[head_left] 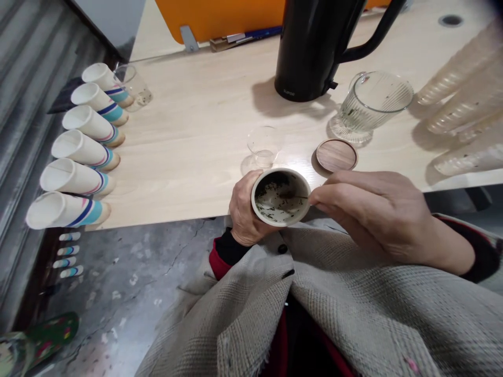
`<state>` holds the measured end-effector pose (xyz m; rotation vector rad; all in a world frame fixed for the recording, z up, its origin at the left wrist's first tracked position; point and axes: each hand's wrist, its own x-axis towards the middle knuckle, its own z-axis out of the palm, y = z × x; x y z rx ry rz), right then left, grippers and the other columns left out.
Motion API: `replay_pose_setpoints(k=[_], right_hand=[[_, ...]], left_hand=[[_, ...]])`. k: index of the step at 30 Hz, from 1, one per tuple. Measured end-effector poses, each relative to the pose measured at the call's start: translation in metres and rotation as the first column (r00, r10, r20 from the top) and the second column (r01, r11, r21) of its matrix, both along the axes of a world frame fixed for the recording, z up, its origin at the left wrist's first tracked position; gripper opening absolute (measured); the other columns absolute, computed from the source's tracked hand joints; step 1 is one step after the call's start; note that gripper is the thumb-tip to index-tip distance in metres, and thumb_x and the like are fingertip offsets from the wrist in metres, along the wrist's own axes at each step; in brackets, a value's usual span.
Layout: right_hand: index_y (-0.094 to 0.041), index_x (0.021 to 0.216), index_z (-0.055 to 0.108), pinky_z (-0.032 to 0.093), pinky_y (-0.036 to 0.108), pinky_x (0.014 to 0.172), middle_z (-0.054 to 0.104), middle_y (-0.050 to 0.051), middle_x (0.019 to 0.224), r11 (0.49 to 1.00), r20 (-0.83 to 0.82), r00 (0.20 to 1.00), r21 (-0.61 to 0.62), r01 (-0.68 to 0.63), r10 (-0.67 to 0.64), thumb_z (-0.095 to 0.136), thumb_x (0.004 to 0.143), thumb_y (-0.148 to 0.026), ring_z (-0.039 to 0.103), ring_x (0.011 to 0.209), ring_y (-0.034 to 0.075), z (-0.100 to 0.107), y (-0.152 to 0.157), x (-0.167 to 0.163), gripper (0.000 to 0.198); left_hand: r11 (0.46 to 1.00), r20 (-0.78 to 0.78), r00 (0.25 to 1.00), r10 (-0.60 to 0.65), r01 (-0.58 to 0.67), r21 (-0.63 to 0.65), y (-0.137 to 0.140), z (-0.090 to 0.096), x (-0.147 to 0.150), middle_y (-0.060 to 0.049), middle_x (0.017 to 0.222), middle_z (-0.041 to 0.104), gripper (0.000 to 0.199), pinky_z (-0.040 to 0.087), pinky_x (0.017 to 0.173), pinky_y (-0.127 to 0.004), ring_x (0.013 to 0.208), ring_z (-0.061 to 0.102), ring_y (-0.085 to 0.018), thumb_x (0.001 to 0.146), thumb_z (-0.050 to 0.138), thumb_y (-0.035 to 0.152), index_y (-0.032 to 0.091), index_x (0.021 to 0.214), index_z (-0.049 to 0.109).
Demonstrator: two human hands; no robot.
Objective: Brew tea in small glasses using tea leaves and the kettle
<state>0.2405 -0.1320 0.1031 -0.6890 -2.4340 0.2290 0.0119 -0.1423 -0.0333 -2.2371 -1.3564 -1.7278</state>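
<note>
My left hand is wrapped round a pale cup-shaped container at the table's front edge. Its mouth tilts toward me, and dark bits like loose tea leaves cling to the inside. At the container's right rim, my right hand is closed in a pinch. A thin, dark, stick-like thing runs from its fingertips into the container; its far end is hard to make out. Just behind stands a small clear glass cup. A round wooden lid or coaster lies beyond my right fingers.
A black electric kettle stands at the back, near a ribbed glass goblet holding some leaf bits. Stacked plastic cups lie at right. Several paper cups line the left edge, beside a clear glass. An orange divider closes the back.
</note>
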Motion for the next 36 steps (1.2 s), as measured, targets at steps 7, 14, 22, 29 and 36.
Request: replay_pose_setpoints(k=[7, 14, 22, 29, 36], right_hand=[[-0.022, 0.101, 0.064, 0.048, 0.027, 0.055, 0.069, 0.001, 0.08, 0.993, -0.147, 0.986, -0.098, 0.059, -0.073, 0.058, 0.103, -0.015, 0.063, 0.064, 0.013, -0.014, -0.004, -0.018, 0.01], [-0.023, 0.09, 0.07, 0.045, 0.024, 0.046, 0.061, -0.006, 0.059, 0.832, -0.475, 0.777, -0.544, 0.11, -0.414, 0.06, 0.104, -0.019, 0.055, 0.046, 0.008, -0.033, -0.002, -0.025, 0.018], [-0.02, 0.083, 0.067, 0.05, 0.022, 0.042, 0.062, -0.003, 0.065, 0.622, -0.597, 0.551, -0.764, -0.169, -0.583, 0.068, 0.099, -0.029, 0.058, 0.047, 0.01, -0.049, 0.023, -0.015, 0.018], [-0.02, 0.086, 0.068, 0.051, 0.022, 0.042, 0.061, -0.003, 0.061, 0.682, -0.7, 0.424, -0.696, -0.225, -0.574, 0.068, 0.095, -0.024, 0.059, 0.046, 0.011, -0.044, 0.04, -0.005, 0.009], [-0.025, 0.093, 0.075, 0.056, 0.027, 0.054, 0.066, -0.001, 0.07, 0.923, -0.857, 0.353, -0.379, 0.064, -0.376, 0.065, 0.098, -0.021, 0.065, 0.057, 0.013, -0.024, 0.038, -0.015, 0.012]], left_hand=[[0.999, -0.024, 0.999, 0.028, -0.029, -0.023, 0.0, -0.005, -0.002, -0.011, 0.136, 0.069, 0.097, 0.066, 0.104, -0.054, 0.125, 0.073, -0.034, 0.081, 0.062, 0.091, 0.025, 0.15, 0.044], [1.0, -0.016, 1.0, 0.018, -0.018, 0.006, 0.001, 0.0, -0.001, -0.013, 0.135, 0.067, 0.104, 0.065, 0.101, -0.056, 0.123, 0.072, -0.035, 0.076, 0.075, 0.084, 0.025, 0.154, 0.039], [0.991, 0.056, 0.998, 0.004, 0.003, -0.134, -0.003, 0.01, 0.0, -0.013, 0.135, 0.064, 0.106, 0.061, 0.102, -0.053, 0.124, 0.068, -0.033, 0.07, 0.089, 0.072, 0.025, 0.152, 0.043], [0.985, 0.086, 0.996, 0.012, 0.003, -0.172, -0.002, 0.01, 0.0, -0.013, 0.133, 0.065, 0.102, 0.06, 0.102, -0.053, 0.123, 0.069, -0.033, 0.07, 0.091, 0.067, 0.024, 0.15, 0.045], [0.981, 0.085, 0.996, 0.039, -0.021, -0.195, -0.002, 0.01, 0.001, -0.014, 0.131, 0.065, 0.101, 0.06, 0.102, -0.051, 0.121, 0.069, -0.033, 0.07, 0.091, 0.068, 0.023, 0.149, 0.047]])
